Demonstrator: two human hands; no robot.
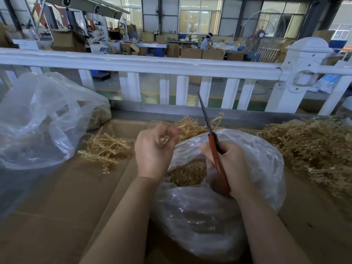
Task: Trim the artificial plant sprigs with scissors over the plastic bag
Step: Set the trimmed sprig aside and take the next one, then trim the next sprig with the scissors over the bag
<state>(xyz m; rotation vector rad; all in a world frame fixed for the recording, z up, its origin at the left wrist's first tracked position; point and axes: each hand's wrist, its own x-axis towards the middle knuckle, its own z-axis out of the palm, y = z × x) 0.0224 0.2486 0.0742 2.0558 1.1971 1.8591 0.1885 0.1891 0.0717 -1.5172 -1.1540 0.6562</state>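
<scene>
My left hand (155, 147) has its fingers curled round the stem end of a golden plastic sprig (192, 125), whose fronds stick out to the right behind the blades. My right hand (231, 164) grips orange-handled scissors (209, 134); the dark blades point up and away, closed together. Both hands hover over an open clear plastic bag (247, 147) holding golden cut pieces (188, 173).
A loose pile of sprigs (106, 147) lies left of my hands and a big heap (312, 149) at the right, all on cardboard (57, 206). Another clear bag (38, 121) sits at the far left. A white railing (152, 63) runs behind.
</scene>
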